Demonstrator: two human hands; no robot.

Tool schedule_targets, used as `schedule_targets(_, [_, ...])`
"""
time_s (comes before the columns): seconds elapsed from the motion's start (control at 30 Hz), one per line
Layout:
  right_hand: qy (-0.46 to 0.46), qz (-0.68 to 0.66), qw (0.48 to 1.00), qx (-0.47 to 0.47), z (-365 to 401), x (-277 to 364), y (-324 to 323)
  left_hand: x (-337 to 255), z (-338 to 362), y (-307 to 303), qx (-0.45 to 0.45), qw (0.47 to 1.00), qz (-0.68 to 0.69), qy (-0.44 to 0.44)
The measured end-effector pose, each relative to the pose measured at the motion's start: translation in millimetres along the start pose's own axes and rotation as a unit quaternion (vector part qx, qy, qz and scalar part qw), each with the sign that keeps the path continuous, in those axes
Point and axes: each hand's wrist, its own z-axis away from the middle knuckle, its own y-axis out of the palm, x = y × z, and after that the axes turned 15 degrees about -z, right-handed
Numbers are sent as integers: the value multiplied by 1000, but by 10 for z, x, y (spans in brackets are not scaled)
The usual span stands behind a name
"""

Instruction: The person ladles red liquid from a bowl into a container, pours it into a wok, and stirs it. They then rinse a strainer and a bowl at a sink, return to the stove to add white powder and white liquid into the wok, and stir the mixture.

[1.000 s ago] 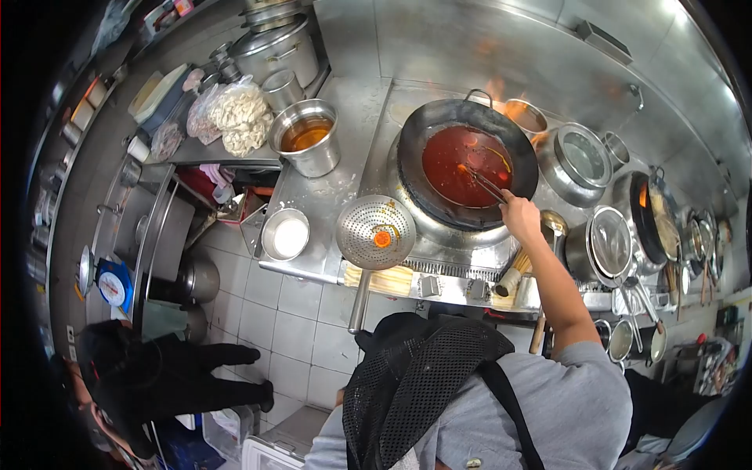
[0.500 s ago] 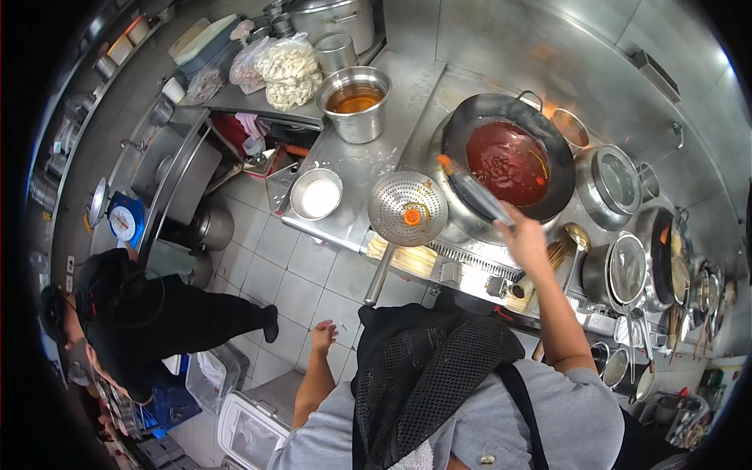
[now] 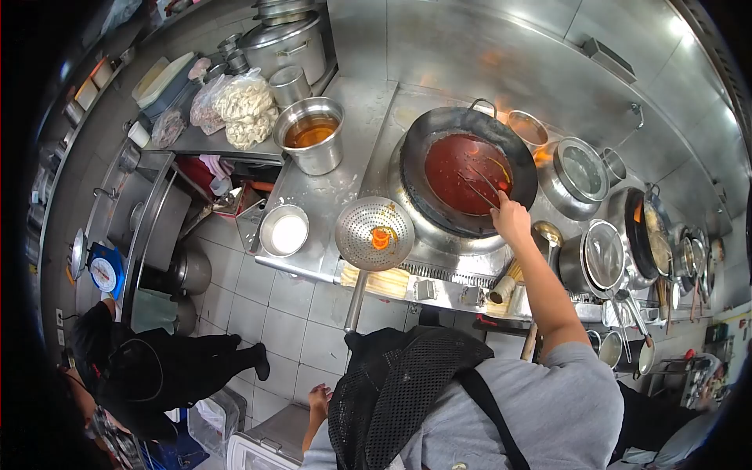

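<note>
My right hand point(image 3: 513, 220) grips a pair of metal tongs point(image 3: 479, 189), its fingers closed round them near the wok's right side. The tongs' two arms are spread apart and reach into the dark red liquid point(image 3: 458, 176) in the black wok point(image 3: 427, 125). A small orange-red piece point(image 3: 504, 187) shows in the liquid close to my fingers. To the left of the wok, a perforated skimmer point(image 3: 356, 223) holds orange round slices point(image 3: 381, 238). My left hand point(image 3: 319, 398) hangs low beside my body, fingers loosely apart, with nothing visible in it.
Left of the wok stand a metal pot of amber liquid point(image 3: 321, 153) and a bowl of white contents point(image 3: 284, 232). Several pots and strainers point(image 3: 605, 254) crowd the right side. A flame point(image 3: 540, 153) shows behind the wok. Another person point(image 3: 164, 368) stands at the left.
The tongs held an orange piece over the wok's left rim; now their tips are in the red liquid. More orange shows in the skimmer. The whole view has shifted.
</note>
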Motion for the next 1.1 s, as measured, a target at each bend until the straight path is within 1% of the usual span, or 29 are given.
schedule_targets(0.03, [-3,0,1000,-2,-100,-129,60,-16,-56,70,-4,999,34,34])
schedule_targets(0.07, [3,25,1000,14,-201,-239,129,-56,-100,138,-5,999,39,35])
schedule_targets(0.1, [8,51,998,32,-294,-341,207,-57,-120,193,-3,996,59,59])
schedule_targets(0.13, [6,60,998,25,-368,-400,261,-42,-104,234,-2,993,80,82])
schedule_targets(0.17, [1,60,998,26,-431,-482,325,-26,-101,277,-5,993,84,80])
schedule_targets(0.23, [0,41,999,-18,-554,-592,400,-52,-118,374,8,992,52,116])
schedule_targets(0.3, [5,35,999,-18,-525,-454,201,-95,-133,391,12,993,43,107])
schedule_targets(0.37, [37,-23,998,-36,-417,-262,-40,-75,-135,334,16,995,33,94])
schedule_targets(0.43, [48,-38,997,-46,-362,-187,-178,-243,87,247,4,1000,-11,7])
schedule_targets(0.57, [50,-58,996,-50,-193,-194,-327,-360,140,124,-8,999,-39,-12])
schedule_targets(0.63, [48,-86,992,-77,-118,-181,-319,-571,377,18,-7,991,-115,72])
schedule_targets(0.67, [48,-85,993,-73,-69,-149,-311,-648,373,-9,-3,985,-152,80])
schedule_targets(0.7, [38,-102,991,-77,-5,-103,-322,-674,302,-34,-4,986,-152,75])
schedule_targets(0.77, [27,-120,990,-69,137,63,-378,-644,154,-64,13,991,-103,89])
schedule_targets(0.83, [23,-208,978,-20,347,410,-450,-459,-157,-121,37,979,-122,156])
schedule_targets(0.87, [-24,-222,974,-35,478,566,-417,-455,-118,-138,32,981,-123,149])
schedule_targets(0.9, [12,-228,973,17,579,738,-415,-554,-97,-74,30,990,-89,107])
schedule_targets(0.93, [-15,-236,971,33,649,759,-239,-635,-77,-51,30,996,-56,68])
schedule_targets(0.97, [-41,-242,968,47,710,745,-23,-640,-65,-83,31,995,-62,70])
schedule_targets(1.03, [6,-217,966,139,847,917,257,-646,-113,-50,56,993,-64,81])
schedule_targets(1.07, [-44,-208,969,129,871,779,608,-713,-61,-12,66,991,-71,88])
schedule_targets(1.1, [-95,-197,969,118,883,643,868,-787,105,-15,61,988,-109,87])
